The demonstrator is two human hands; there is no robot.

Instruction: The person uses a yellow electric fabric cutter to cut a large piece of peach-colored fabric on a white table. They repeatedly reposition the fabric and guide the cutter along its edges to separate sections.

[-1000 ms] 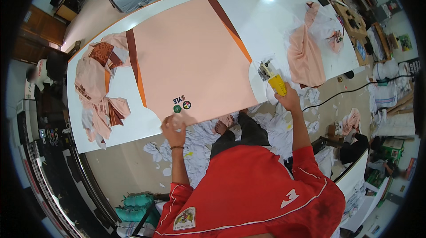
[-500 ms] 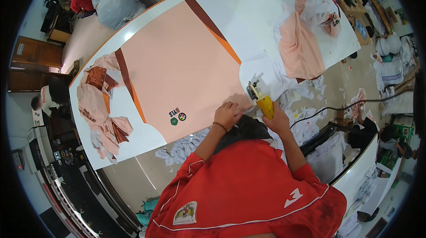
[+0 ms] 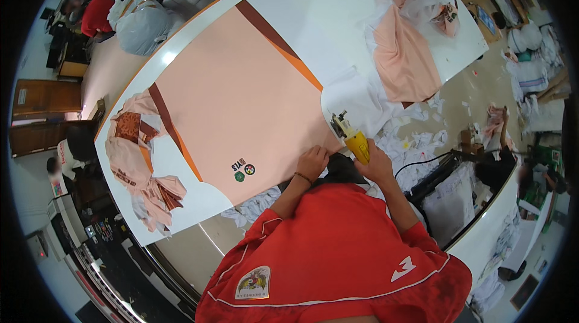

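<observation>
A large peach fabric panel with brown and orange edge bands lies flat on the white table. My right hand is closed around the yellow body of a handheld electric fabric cutter. The cutter's metal head stands at the panel's curved right edge, where white fabric lies alongside. On the panel's near edge rests my left hand, its fingers on top of the cloth, a little left of the cutter. Small printed emblems show on the panel left of this hand. The fingertips are too small to make out fully.
Crumpled peach pieces lie at the table's left end, and another peach piece at the far right. White scraps cover the floor to the right. A black cord runs off rightward. Other people sit at the room's sides.
The view has shifted slightly. My right hand and the cutter have moved a little back along the panel's curved edge. My left hand's fingers look drawn closer together on the cloth.
</observation>
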